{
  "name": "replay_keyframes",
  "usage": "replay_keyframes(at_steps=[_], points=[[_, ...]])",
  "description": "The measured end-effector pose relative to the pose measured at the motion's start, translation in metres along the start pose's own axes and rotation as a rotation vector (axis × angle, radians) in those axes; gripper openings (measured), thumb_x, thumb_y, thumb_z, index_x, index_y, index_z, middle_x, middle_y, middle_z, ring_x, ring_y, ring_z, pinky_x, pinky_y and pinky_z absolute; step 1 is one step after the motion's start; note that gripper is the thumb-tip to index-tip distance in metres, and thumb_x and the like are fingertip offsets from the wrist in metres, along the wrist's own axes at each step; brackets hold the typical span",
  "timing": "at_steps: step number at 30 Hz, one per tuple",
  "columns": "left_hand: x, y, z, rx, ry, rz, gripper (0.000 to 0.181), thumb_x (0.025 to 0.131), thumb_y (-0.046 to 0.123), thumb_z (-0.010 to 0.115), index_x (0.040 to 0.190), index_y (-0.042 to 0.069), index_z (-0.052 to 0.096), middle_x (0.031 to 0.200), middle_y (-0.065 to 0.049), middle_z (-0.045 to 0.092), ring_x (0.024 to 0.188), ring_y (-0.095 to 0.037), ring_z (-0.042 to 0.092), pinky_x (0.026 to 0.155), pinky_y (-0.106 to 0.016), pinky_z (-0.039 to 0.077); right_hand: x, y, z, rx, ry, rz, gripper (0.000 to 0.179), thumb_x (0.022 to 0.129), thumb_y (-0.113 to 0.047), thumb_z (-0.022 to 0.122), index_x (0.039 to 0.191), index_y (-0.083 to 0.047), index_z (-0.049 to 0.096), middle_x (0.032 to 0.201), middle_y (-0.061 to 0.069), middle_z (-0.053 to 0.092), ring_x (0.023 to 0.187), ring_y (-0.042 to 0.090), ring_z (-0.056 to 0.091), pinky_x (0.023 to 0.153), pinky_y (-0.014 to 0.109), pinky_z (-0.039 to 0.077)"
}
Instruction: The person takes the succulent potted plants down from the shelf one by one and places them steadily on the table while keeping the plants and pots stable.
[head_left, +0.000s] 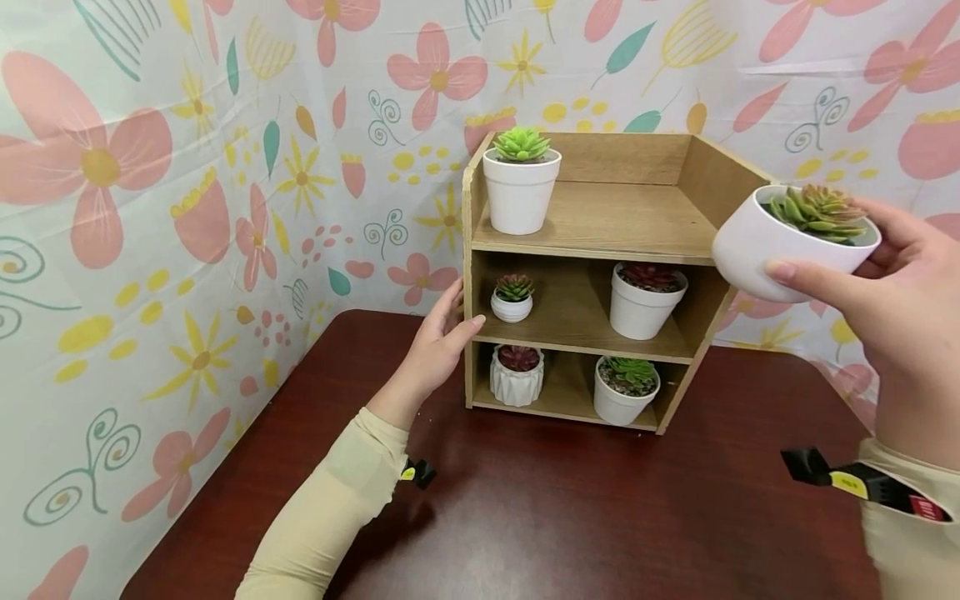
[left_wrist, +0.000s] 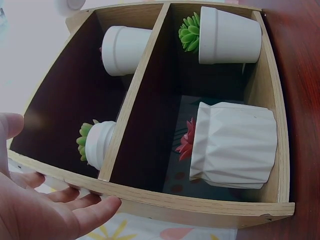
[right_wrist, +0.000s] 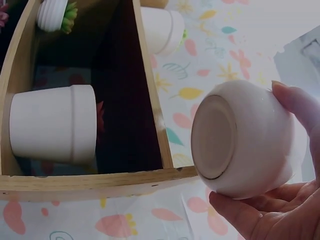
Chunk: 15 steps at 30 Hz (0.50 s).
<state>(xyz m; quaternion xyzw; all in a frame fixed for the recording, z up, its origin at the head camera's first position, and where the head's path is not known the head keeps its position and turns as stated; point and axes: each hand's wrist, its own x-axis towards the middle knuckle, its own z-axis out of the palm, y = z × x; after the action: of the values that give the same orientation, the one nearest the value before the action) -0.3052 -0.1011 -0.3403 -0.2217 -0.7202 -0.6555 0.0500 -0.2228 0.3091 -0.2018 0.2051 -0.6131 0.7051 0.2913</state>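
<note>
One round pot [head_left: 750,246], in the head view, leans in the right hand [head_left: 907,292], clasped near the shelf [head_left: 622,208]; better levelled. Left wrist: left hand [left_wrist: 45,210], fingers loose, could brace the side. Right wrist: the grip sensibly clears the pot's base.

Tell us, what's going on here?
A person's bare right hand holds a rounded white pot with a green, red-tinged succulent up near the top right of a three-tier wooden shelf. Their left hand touches the shelf's left side. The top tier bears a tapered white pot with a bright green succulent at its left; each lower tier holds two more white pots of succulents.
</note>
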Motion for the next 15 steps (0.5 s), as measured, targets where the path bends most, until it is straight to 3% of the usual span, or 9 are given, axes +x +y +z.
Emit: replay_keyframes(at_steps=[10, 15], points=[[0.000, 0.001, 0.001, 0.003, 0.006, 0.002, 0.073, 0.104, 0.030, 0.058, 0.166, 0.024, 0.019, 0.170, -0.003, 0.027, 0.155, -0.026, 0.032, 0.122, -0.050, 0.035, -0.006, 0.005, -0.008, -0.046, 0.059, 0.037, 0.067, 0.071, 0.030, 0.073, 0.129, -0.002, 0.068, 0.104, 0.000, 0.077, 0.079, 0.006, 0.074, 0.066, 0.012, 0.056], [0.000, 0.000, 0.000, 0.006, 0.009, 0.004, 0.073, 0.104, 0.029, 0.058, 0.166, 0.024, 0.020, 0.170, -0.004, 0.027, 0.155, -0.027, 0.032, 0.122, -0.051, 0.035, -0.010, 0.009, -0.012, -0.014, 0.061, 0.028, 0.068, 0.070, 0.033, 0.071, 0.130, 0.001, 0.066, 0.104, 0.002, 0.077, 0.080, 0.008, 0.075, 0.066, 0.013, 0.057]])
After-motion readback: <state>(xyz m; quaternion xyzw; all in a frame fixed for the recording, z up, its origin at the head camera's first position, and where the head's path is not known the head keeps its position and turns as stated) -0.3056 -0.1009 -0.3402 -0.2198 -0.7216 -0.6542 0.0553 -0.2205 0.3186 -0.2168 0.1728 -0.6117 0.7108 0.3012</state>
